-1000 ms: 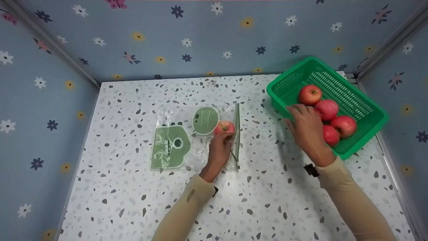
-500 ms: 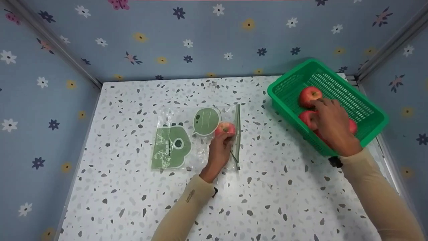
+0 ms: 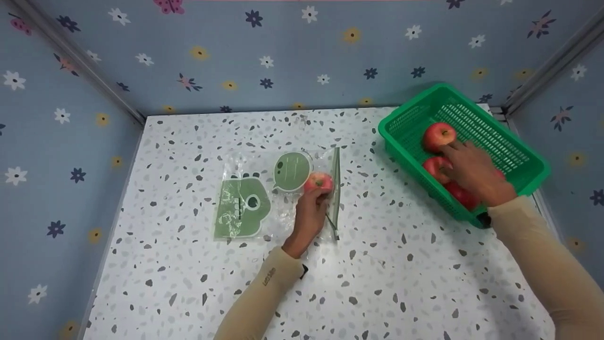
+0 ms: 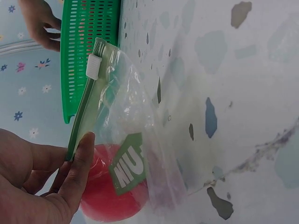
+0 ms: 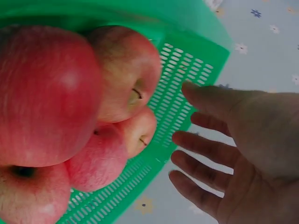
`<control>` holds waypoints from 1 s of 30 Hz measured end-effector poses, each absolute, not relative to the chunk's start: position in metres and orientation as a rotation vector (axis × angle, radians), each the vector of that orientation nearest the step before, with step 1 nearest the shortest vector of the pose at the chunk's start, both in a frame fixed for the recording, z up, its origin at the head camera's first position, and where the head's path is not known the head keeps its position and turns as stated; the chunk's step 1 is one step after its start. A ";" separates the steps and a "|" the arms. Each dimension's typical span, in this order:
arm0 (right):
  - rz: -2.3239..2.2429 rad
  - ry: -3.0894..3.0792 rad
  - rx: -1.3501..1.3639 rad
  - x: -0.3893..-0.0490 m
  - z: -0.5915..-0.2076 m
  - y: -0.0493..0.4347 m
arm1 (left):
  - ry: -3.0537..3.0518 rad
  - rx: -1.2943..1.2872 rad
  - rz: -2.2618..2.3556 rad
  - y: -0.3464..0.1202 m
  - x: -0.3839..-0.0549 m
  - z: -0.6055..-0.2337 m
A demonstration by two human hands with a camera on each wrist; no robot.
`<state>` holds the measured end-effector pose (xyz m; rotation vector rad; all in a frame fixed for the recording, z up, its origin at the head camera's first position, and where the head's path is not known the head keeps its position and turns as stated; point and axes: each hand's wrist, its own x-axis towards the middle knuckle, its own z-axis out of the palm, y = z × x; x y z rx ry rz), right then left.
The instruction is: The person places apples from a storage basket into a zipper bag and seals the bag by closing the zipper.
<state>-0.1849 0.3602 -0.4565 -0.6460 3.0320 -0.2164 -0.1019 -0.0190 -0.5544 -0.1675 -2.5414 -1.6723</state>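
Observation:
A clear zip bag (image 3: 243, 212) with green dinosaur print lies on the table, one apple (image 3: 319, 180) inside near its opening. My left hand (image 3: 309, 217) pinches the bag's zip edge; the left wrist view shows fingers on the green strip, below a white slider (image 4: 93, 66). Over the green basket (image 3: 401, 153), my right hand (image 3: 474, 172) reaches among several red apples (image 3: 440, 136). In the right wrist view the right hand (image 5: 243, 158) has its fingers spread, apart from the apples (image 5: 46, 93). From the head view, that hand hides part of the fruit.
The basket stands at the back right corner of the speckled white table (image 3: 377, 283), against the flowered wall (image 3: 292, 42). Side walls (image 3: 56, 189) close in the left and right. The bag lies left of the basket, with table surface between them.
My right hand has moved right from the basket's left rim to above the apples inside. The left hand stays at the bag.

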 end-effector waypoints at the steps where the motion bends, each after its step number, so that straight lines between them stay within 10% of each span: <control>1: -0.203 3.014 -0.669 -0.187 -0.458 0.361 | -2.539 -0.176 -1.663 -0.019 -0.102 -0.555; 30: -0.080 2.738 -0.582 -0.204 -0.476 0.360 | -2.546 -0.182 -1.645 -0.021 -0.100 -0.557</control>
